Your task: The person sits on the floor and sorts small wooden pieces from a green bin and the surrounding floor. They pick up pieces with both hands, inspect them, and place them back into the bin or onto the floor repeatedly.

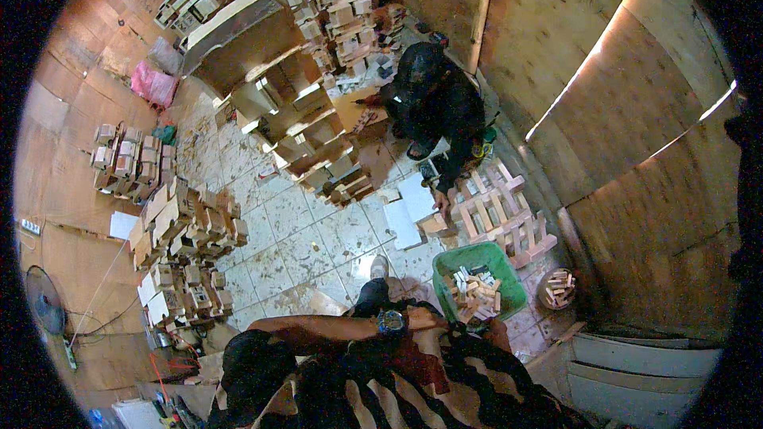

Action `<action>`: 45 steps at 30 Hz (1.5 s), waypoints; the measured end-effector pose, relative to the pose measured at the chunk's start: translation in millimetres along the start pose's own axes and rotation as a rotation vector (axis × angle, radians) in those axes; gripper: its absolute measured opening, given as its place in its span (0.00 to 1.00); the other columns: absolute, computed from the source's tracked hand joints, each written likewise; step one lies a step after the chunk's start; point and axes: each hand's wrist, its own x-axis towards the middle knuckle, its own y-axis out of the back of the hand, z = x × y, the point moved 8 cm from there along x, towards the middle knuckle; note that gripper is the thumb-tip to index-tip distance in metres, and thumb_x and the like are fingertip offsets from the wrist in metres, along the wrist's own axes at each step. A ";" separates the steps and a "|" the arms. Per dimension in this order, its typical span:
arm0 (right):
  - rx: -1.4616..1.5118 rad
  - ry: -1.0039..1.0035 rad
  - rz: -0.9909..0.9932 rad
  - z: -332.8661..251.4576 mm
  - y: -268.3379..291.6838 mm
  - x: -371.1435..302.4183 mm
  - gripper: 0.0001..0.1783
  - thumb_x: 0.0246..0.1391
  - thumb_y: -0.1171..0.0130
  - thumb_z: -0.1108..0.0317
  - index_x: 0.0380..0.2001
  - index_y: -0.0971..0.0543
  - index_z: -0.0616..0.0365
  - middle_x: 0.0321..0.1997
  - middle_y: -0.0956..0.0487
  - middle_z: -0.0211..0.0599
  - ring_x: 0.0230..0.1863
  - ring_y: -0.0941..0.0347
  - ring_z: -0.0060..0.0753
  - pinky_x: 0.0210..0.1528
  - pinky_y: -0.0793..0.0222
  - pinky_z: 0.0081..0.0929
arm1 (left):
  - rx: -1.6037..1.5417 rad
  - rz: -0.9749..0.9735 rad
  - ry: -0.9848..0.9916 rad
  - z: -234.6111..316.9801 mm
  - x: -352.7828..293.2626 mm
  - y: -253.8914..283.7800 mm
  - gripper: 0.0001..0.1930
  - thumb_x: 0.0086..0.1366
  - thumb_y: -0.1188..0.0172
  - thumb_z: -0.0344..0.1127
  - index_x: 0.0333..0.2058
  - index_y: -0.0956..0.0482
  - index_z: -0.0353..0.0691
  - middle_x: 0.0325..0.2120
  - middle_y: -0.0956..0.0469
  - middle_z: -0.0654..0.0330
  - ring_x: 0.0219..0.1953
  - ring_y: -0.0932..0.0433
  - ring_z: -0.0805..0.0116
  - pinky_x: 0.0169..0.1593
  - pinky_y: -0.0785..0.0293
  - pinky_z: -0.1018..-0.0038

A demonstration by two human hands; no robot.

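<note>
Green tub point(476, 255) with small wooden blocks point(483, 295) in it stands on the tiled floor between four and five o'clock from the middle of the view. Toward half past five, the left hand point(426, 319), a watch point(391, 322) on its wrist, lies near the tub's closest corner; I cannot tell whether its fingers are spread or closed. At about five o'clock, the right hand point(498, 337) shows only partly by the tub's near side, its grip too unclear to tell. A round bowl point(545, 292) of wooden pieces sits at four o'clock, and a co-worker in dark clothes point(453, 107) crouches at one.
</note>
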 end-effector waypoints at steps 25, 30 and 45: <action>-1.009 0.081 -0.291 -109.2 -293.0 45.8 0.17 0.40 0.35 0.55 0.34 0.21 0.50 0.36 0.22 0.44 0.35 0.26 0.46 0.37 0.28 0.44 | -0.747 0.110 0.104 -135.9 -214.5 15.1 0.23 0.67 0.58 0.48 0.50 0.26 0.39 0.32 0.21 0.56 0.29 0.22 0.64 0.32 0.26 0.68; -1.039 0.066 -0.371 -99.8 -427.4 52.9 0.16 0.41 0.36 0.57 0.35 0.21 0.50 0.36 0.22 0.42 0.36 0.26 0.45 0.37 0.28 0.43 | -0.984 0.178 0.188 -188.4 -332.5 3.5 0.24 0.67 0.59 0.49 0.51 0.26 0.39 0.33 0.21 0.56 0.29 0.23 0.64 0.32 0.26 0.68; -0.852 -0.026 -0.621 -114.2 -829.9 113.2 0.12 0.44 0.40 0.63 0.36 0.23 0.49 0.36 0.24 0.37 0.36 0.27 0.39 0.37 0.30 0.42 | -1.531 0.603 0.726 -260.5 -578.1 -42.1 0.27 0.69 0.62 0.53 0.52 0.27 0.39 0.35 0.21 0.55 0.29 0.23 0.66 0.33 0.25 0.69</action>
